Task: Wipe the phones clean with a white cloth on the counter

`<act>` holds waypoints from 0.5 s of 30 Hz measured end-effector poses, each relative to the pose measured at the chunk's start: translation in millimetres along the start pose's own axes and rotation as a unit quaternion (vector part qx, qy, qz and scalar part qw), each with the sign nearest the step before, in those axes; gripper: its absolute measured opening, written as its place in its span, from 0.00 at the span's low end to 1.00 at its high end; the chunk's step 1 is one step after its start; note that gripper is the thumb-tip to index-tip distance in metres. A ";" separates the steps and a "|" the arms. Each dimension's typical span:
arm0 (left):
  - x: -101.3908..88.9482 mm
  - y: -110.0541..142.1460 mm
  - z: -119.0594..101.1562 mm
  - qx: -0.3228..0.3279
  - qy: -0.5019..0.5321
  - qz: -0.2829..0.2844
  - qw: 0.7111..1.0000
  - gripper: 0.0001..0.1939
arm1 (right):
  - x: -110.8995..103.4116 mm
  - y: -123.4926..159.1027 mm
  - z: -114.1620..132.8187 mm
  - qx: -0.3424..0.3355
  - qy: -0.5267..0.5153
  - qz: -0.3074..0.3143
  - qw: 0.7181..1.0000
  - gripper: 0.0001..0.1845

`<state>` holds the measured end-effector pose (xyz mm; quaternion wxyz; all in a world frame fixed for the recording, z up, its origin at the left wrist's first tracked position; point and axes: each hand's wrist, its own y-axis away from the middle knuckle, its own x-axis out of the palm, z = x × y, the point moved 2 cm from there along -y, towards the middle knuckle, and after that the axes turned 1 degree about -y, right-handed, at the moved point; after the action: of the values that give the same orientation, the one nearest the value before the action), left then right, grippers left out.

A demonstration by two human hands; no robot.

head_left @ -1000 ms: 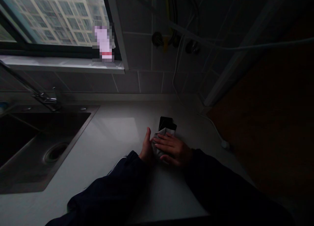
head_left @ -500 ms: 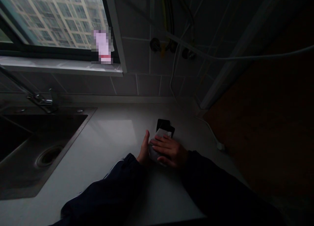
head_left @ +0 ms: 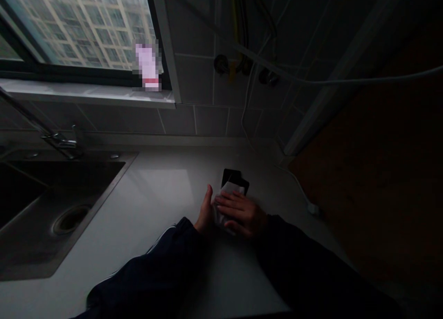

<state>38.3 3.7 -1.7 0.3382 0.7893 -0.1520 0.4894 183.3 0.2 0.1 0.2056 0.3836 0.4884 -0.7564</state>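
Note:
A pale, thin sheet, a cloth or tissue by its look (head_left: 231, 187), lies between my two hands over the white counter. My right hand (head_left: 242, 213) rests on top of it, fingers stretched flat and slightly apart. On its left edge is my left hand (head_left: 205, 215), thumb pointing up and away from the sheet, the other fingers hidden beneath or behind. Anything under the sheet is covered. Just beyond it, flat black pieces (head_left: 232, 174) with rounded corners lie on the counter, partly hidden by the sheet; their kind is too dark to tell.
A steel sink (head_left: 114, 185) with a faucet (head_left: 65, 143) is set into the counter (head_left: 155, 208) on the left. A window sill (head_left: 86, 95) runs above it. White cable (head_left: 245, 111) hangs down the tiled wall, and a pale plug-like piece (head_left: 313, 209) sits at the right edge.
The view has shifted slightly, so everything sits a little to the right. My right hand keeps its place flat on the sheet, and my left hand stays at the edge.

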 end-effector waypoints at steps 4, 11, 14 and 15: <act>5.0 1.6 -2.5 0.012 0.005 -0.030 0.999 0.38 | -7.1 -1.9 -11.2 0.057 0.043 -0.026 0.997 0.24; 4.8 0.8 -1.0 0.017 0.004 0.005 1.000 0.39 | -1.4 0.1 -2.3 0.013 0.011 -0.010 1.000 0.24; 1.5 -1.3 0.8 0.004 -0.002 0.026 1.000 0.38 | -3.7 1.6 -11.6 0.037 0.024 -0.024 0.999 0.24; 0.4 -1.9 1.0 0.004 -0.005 0.029 1.000 0.38 | -4.4 1.8 -14.9 0.052 0.033 -0.033 0.998 0.24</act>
<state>40.3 4.4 -2.4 0.3199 0.7882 -0.1750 0.4958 193.0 12.5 -0.9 0.1437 0.4021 0.4674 -0.7741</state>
